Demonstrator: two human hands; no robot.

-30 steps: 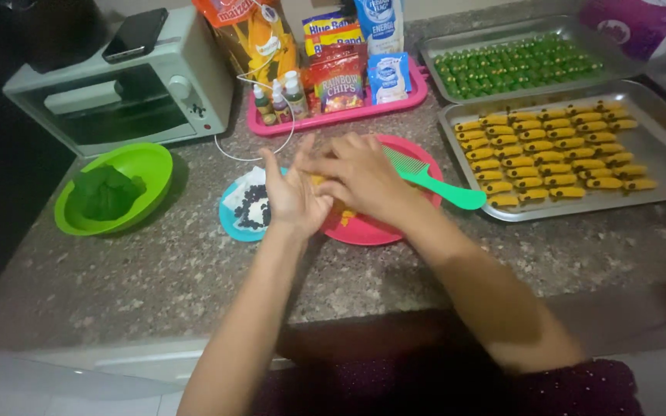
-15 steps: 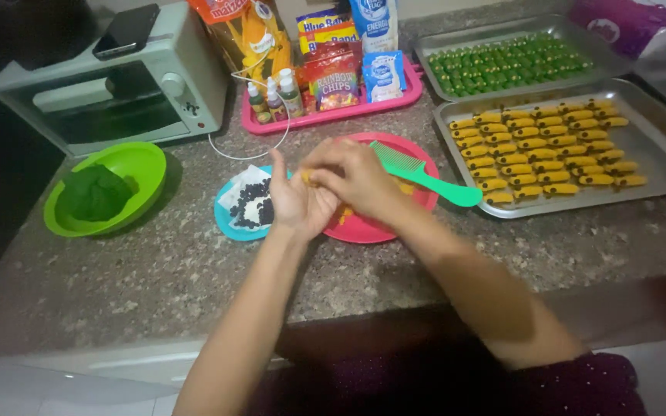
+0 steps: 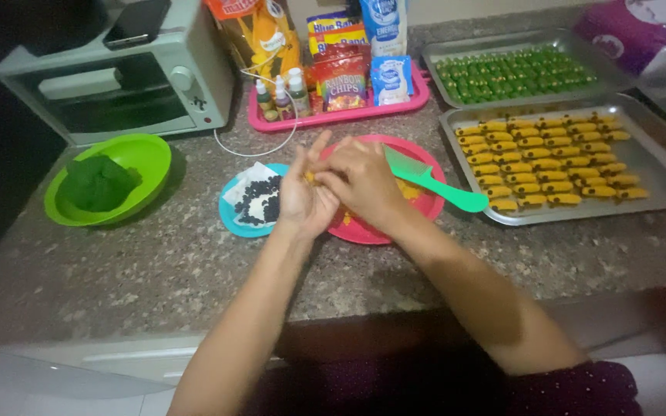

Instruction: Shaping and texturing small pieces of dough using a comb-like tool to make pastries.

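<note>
Fingers (image 3: 319, 146) of the left hand (image 3: 306, 192) stand spread and upright, its palm pressed against the right hand (image 3: 360, 185), whose fingers curl together over a small yellow piece of dough (image 3: 310, 177), mostly hidden between the 2 palms. From the left, a green bowl (image 3: 144, 158) of green dough sits near the counter's left edge with bare granite (image 3: 156, 262) in front, then a blue saucer (image 3: 229, 212) of dark chips touches the left wrist. Both hands hover over the red plate (image 3: 418, 208), a green comb (image 3: 433, 181) pointing off its right rim toward the tray of yellow pieces (image 3: 657, 177) just beside.
</note>
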